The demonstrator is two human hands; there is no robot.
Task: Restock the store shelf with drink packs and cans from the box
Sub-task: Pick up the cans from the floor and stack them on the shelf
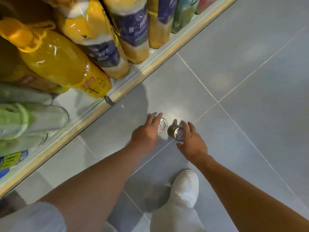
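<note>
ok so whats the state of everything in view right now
left can, upright on the floor
right can, on the floor beside it, tilt unclear
left hand, fingers extended over left can's edge, not closed
right hand, spread over right can, not closed
orange bottle pack, wrapped, on the shelf

Cans: two, left can (162, 125) and right can (178, 133), on the floor (250, 81). Hands: two, left hand (144, 133), right hand (194, 144). Shoe (185, 186): one. Shelf (93, 113): one orange bottle (55, 61) and three purple-label bottles (133, 29). The green bottles were too blurred to count.
</note>
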